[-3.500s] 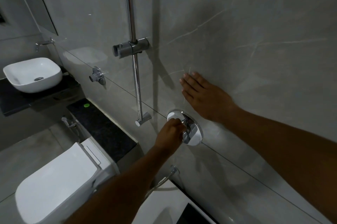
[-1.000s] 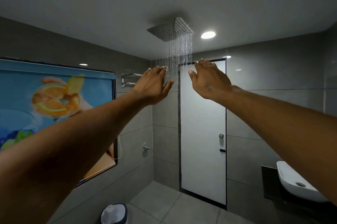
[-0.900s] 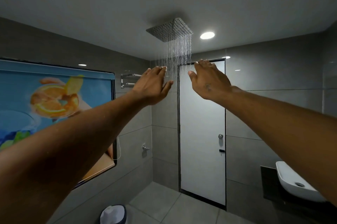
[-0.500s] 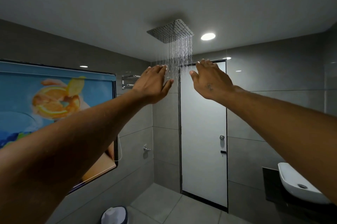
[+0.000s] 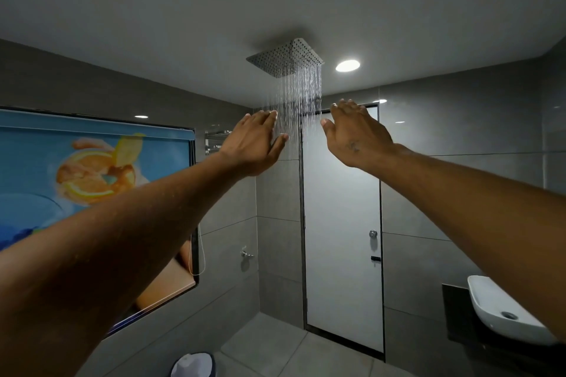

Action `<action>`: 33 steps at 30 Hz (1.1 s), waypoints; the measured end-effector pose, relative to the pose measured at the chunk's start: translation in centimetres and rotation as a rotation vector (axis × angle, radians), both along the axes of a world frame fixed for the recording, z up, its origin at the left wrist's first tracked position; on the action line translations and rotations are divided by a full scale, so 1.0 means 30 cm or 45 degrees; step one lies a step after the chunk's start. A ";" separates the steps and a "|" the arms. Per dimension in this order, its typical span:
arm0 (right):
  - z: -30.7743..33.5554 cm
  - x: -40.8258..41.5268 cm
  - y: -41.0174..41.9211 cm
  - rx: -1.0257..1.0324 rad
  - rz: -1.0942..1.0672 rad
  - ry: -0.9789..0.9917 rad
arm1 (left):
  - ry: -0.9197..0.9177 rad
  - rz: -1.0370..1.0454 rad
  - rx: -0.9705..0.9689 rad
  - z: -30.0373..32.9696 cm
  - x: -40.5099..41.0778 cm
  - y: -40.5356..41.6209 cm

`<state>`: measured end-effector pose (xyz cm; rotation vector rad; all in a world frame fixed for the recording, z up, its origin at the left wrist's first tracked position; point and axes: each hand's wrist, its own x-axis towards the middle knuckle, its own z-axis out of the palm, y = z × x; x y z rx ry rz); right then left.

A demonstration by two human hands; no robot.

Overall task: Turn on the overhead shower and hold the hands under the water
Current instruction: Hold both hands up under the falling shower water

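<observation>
A square metal overhead shower (image 5: 284, 58) is fixed to the ceiling, and thin streams of water (image 5: 298, 97) fall from it. Both my arms are stretched up and forward beneath it. My left hand (image 5: 254, 143) is open, palm turned away from me, its fingertips at the left edge of the falling water. My right hand (image 5: 355, 131) is open too, fingers spread, at the right edge of the streams. Water runs down through the gap between the two hands. Droplets speckle my left forearm. The wall valve is out of view.
A white door (image 5: 341, 223) with a dark frame stands ahead. On the left wall hangs a blue blind with an orange fruit print (image 5: 92, 174). A white basin (image 5: 505, 312) sits at the lower right, a bin (image 5: 193, 366) on the grey tiled floor.
Since 3.5 s ago my view has swung from the wall valve up to the running shower, with both hands raised. Over the last second the hands barely shifted.
</observation>
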<state>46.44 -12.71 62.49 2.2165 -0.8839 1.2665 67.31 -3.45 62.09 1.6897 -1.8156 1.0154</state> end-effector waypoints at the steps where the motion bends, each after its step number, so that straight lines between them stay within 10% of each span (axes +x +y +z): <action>1: 0.001 -0.002 0.002 -0.004 -0.002 0.000 | 0.006 -0.001 0.001 0.001 -0.001 0.003; 33: 0.004 -0.033 0.004 0.004 0.034 -0.028 | 0.115 -0.020 0.084 -0.008 -0.017 0.034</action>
